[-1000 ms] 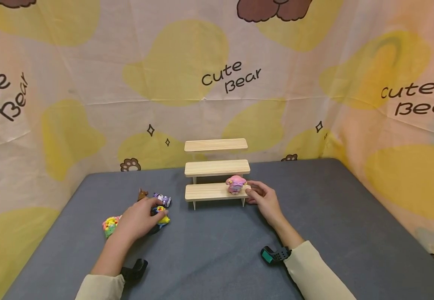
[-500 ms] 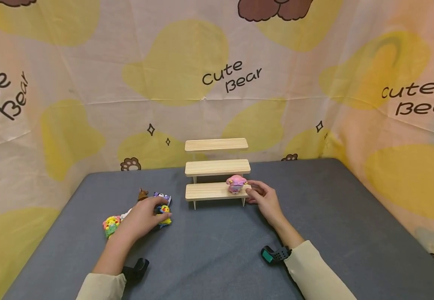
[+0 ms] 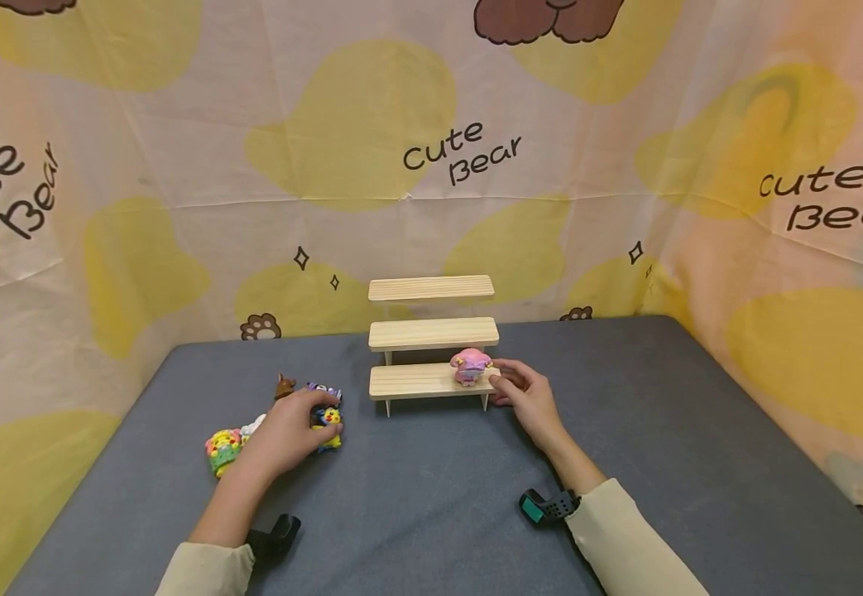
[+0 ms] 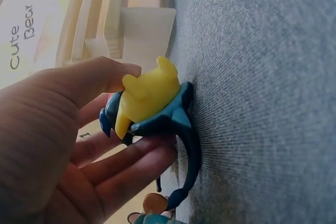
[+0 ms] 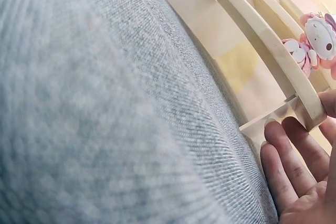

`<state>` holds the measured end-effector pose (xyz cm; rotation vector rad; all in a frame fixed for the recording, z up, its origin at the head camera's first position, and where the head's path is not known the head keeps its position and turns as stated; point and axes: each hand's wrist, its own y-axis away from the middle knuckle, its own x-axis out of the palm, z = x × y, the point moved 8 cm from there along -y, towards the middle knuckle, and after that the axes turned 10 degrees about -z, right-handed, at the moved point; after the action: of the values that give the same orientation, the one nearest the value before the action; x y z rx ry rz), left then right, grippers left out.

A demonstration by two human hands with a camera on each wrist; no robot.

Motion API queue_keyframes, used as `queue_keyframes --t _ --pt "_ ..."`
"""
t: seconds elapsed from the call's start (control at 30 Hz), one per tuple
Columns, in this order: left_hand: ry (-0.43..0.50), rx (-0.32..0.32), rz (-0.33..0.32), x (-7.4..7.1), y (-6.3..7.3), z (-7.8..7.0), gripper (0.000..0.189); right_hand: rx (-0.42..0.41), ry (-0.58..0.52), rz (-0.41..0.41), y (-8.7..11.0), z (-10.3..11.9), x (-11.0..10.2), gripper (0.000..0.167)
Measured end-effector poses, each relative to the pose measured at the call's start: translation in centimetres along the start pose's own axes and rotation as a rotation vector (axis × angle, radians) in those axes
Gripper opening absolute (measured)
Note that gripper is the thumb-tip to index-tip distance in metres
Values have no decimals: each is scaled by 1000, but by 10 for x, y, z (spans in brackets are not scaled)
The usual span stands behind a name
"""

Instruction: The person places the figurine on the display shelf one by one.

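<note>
My left hand [image 3: 285,432] pinches a small yellow and dark-blue toy figurine [image 4: 152,95] between thumb and fingers. In the left wrist view, the figurine's long dark tail curves down beside the fingers, close to the grey cloth. At the wooden three-tier display shelf [image 3: 416,382], my right hand [image 3: 529,401] grips the right end of the lowest board, thumb at its edge and fingers below. A pink toy figurine [image 3: 469,367] stands on that board, beside the right fingertips; the right wrist view shows its white face.
Around the left hand lie more figurines: a brown one [image 3: 285,386], a purple and white one [image 3: 324,392] partly hidden by the fingers, and a yellow-green one [image 3: 222,449]. Printed cloth walls [image 3: 349,124] enclose the grey table [image 3: 431,513].
My left hand has shifted slightly right, and the yellow and dark-blue figurine has turned more upright in its fingers. The right hand keeps its place on the shelf.
</note>
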<state>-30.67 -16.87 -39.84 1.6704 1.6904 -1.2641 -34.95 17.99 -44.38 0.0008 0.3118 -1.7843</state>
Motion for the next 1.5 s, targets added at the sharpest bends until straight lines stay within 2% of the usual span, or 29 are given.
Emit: queue_keyframes --t 0.33,0.5,0.7,0.8,0.97,1.27,1.5 --pt "23 25 -83 -10 -1 -6 31 15 -11 1 1 1 0 34" --pt "63 55 -134 -17 -1 -14 31 4 -13 8 2 1 0 37" --pt "69 100 -210 -28 3 -25 31 8 -7 15 3 -1 4 35" --pt "109 118 -242 -32 2 -33 32 4 -8 -1 3 -2 2 33" --pt "187 104 -280 -35 -5 -45 40 5 -30 -5 1 -1 0 32" --pt "293 88 -346 -33 -20 -64 54 7 -24 -12 -1 -1 0 30" --pt "357 81 -318 -22 -32 -79 52 10 -29 -14 -1 -1 0 30"
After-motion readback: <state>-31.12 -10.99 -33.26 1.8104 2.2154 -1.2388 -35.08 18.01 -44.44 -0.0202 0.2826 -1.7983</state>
